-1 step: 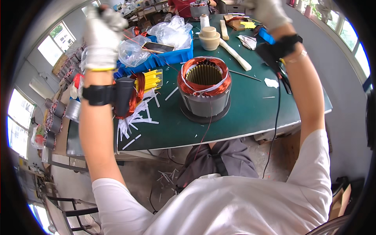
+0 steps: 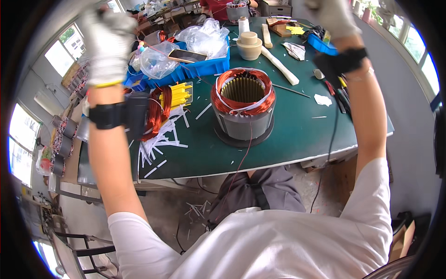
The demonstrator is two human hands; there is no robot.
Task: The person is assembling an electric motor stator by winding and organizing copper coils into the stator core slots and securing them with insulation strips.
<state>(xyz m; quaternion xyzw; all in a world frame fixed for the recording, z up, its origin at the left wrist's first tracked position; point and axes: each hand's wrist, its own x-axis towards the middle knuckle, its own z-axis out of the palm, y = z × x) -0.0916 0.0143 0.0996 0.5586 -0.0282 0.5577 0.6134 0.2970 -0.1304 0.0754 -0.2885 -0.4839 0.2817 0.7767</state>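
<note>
My left hand (image 2: pixel 108 39), in a white knitted glove, is raised at the upper left, beyond the near edge of the table. Its fingers look curled in, blurred by motion; a dark patch shows at them, and what they hold, if anything, I cannot make out. My right hand (image 2: pixel 335 18), also gloved, is lifted at the upper right, smeared and partly cut off by the picture's edge. Between my arms a grey motor stator (image 2: pixel 244 122) stands upright on a dark round base. Copper windings (image 2: pixel 223 100) ring its top, tied with white cord. A thin red wire (image 2: pixel 245 158) hangs from its front towards my lap.
Left of the stator lie copper coils (image 2: pixel 157 116), yellow strips (image 2: pixel 180 95) and white slips (image 2: pixel 162 139). Behind are a blue bin (image 2: pixel 209 66) with plastic bags and a phone (image 2: pixel 187 56), a cream stepped form (image 2: pixel 249 46) and a white mallet-like stick (image 2: pixel 280 67). Hand tools (image 2: pixel 341 98) lie right. Another person (image 2: pixel 218 10) works beyond.
Both raised hands have moved outward, the left one to the left and slightly down, the right one to the right. The stator stays in place.
</note>
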